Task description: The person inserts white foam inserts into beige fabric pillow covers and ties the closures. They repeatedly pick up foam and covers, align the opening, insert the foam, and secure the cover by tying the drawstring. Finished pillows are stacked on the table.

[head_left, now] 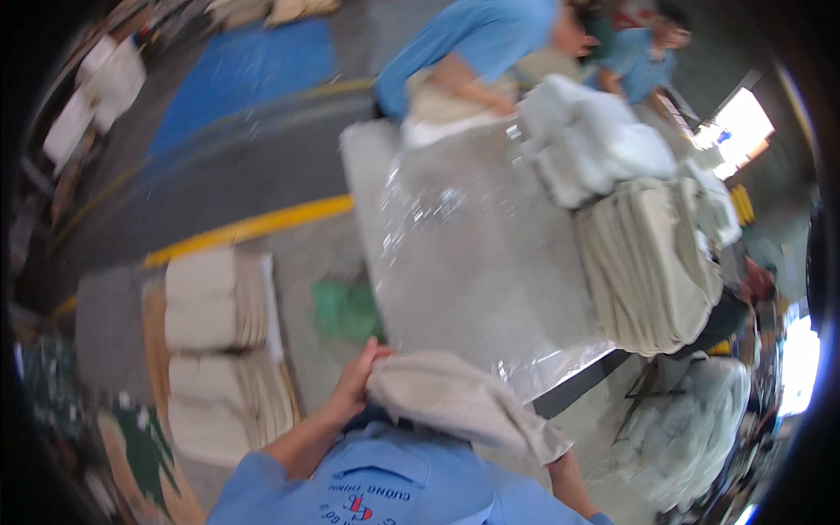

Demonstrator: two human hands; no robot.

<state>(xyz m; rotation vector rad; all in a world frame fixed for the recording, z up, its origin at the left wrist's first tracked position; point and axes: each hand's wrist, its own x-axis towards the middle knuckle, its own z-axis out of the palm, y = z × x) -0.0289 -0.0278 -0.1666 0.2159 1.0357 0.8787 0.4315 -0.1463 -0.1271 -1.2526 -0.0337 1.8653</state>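
A beige fabric cushion (455,394) stretches across the front of my body, tilted down toward the right. My left hand (357,378) grips its left end, with fingers closed at the edge. At the lower right end my right hand (561,461) holds the cushion from beneath, its fingers mostly hidden by the fabric. Just beyond the cushion is a table (472,271) covered in shiny clear plastic sheet. A tall stack of beige cushions (643,267) stands on the table's right side, with white wrapped bundles (595,144) behind it.
On the floor to the left, beige cushion stacks (206,302) rest on cardboard. A green bag (344,308) lies by the table's left edge. Two people in blue shirts (481,44) are at the far side. Clear plastic-wrapped goods (691,429) stand at the lower right.
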